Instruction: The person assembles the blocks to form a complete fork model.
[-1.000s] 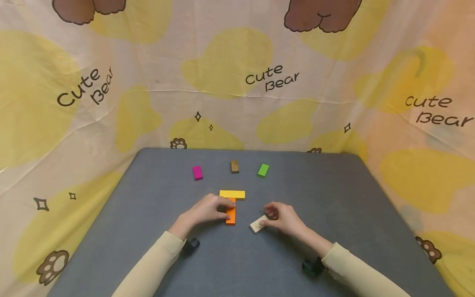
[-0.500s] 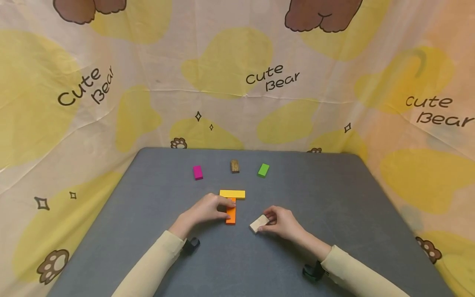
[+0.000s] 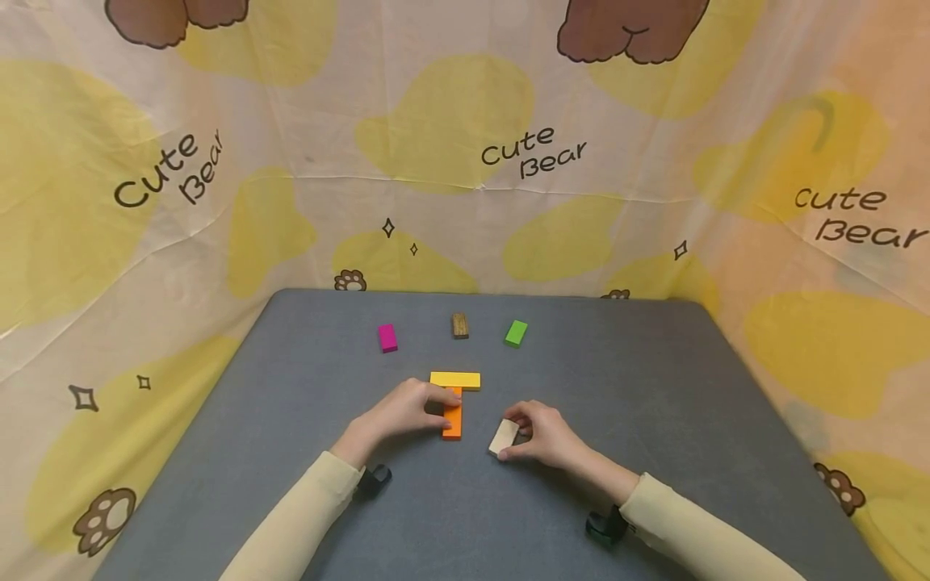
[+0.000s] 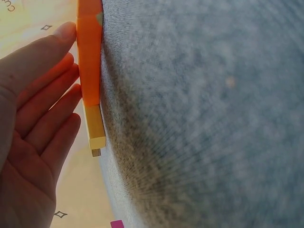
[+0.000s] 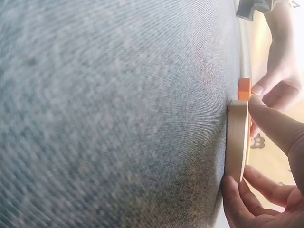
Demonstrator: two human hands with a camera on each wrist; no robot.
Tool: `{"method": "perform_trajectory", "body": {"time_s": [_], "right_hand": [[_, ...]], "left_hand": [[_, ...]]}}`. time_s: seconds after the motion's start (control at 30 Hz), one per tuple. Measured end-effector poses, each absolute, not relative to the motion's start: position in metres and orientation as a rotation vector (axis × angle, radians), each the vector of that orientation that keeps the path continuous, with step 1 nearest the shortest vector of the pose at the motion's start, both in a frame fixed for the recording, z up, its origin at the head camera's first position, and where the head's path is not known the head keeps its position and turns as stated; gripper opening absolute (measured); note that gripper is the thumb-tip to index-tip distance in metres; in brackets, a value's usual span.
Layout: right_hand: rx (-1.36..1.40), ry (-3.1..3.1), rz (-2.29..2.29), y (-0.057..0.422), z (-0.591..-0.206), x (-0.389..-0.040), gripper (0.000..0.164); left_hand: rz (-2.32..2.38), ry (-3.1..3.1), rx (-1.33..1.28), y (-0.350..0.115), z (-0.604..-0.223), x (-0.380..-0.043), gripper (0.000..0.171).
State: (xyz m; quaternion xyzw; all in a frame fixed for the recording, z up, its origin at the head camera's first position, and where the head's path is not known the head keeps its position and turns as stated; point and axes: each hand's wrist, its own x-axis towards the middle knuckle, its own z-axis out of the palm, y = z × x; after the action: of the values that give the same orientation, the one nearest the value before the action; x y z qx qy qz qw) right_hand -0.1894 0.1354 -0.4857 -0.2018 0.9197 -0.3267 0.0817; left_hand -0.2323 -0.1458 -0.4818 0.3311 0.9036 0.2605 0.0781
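In the head view an orange block [image 3: 453, 414] lies lengthwise on the table, its far end touching the long side of a crosswise yellow block [image 3: 455, 380]. My left hand [image 3: 408, 410] rests its thumb and fingertips on the orange block; the left wrist view shows these fingers [image 4: 66, 95] nearly straight against its upper face. To the right, my right hand [image 3: 546, 434] pinches a pale wooden block [image 3: 504, 436] by its two ends, thumb at the near end and fingers at the far end. That block lies flat and slightly turned, apart from the orange one.
Farther back on the grey table [image 3: 617, 363] lie a magenta block [image 3: 387, 338], a brown wood-grain block [image 3: 460, 326] and a green block [image 3: 516, 333]. A printed cloth [image 3: 450, 121] hangs behind the table and along both sides. Dark bands sit at both wrists.
The pale block has turned from a strong slant to nearly lengthwise. My right hand's grip has shifted from its right part to its two ends. The left hand has stayed still.
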Motion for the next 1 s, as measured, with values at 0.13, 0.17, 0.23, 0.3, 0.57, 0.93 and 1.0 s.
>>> {"method": "perform_trajectory", "body": {"time_s": [0.13,0.17,0.23,0.3,0.57,0.93,1.0], "right_hand": [[-0.655,2.705,-0.992,0.1356,-0.4851,-0.1904,0.061],[-0.669,2.693,-0.998,0.1356,-0.485,-0.1907,0.062],[-0.692,2.668,-1.007,0.1359,-0.4852,-0.1914,0.063],[-0.721,2.646,-1.009,0.1359,-0.4852,-0.1918,0.064],[-0.809,2.596,-1.002,0.1368,-0.4869,-0.1933,0.069],[-0.756,2.573,-1.077,0.1395,-0.4934,-0.1972,0.071],[-0.748,2.571,-1.075,0.1397,-0.4934,-0.1971,0.069]], "left_hand": [[0.777,2.709,0.995,-0.1461,-0.4822,-0.2326,0.039],[0.776,2.71,0.993,-0.146,-0.4822,-0.2328,0.039],[0.773,2.714,0.996,-0.146,-0.4823,-0.2331,0.039],[0.771,2.715,0.997,-0.146,-0.4824,-0.2331,0.039],[0.783,2.709,0.998,-0.1471,-0.4816,-0.232,0.04],[0.797,2.7,0.981,-0.1467,-0.482,-0.2327,0.04],[0.797,2.702,0.987,-0.1466,-0.4821,-0.2329,0.04]]}}
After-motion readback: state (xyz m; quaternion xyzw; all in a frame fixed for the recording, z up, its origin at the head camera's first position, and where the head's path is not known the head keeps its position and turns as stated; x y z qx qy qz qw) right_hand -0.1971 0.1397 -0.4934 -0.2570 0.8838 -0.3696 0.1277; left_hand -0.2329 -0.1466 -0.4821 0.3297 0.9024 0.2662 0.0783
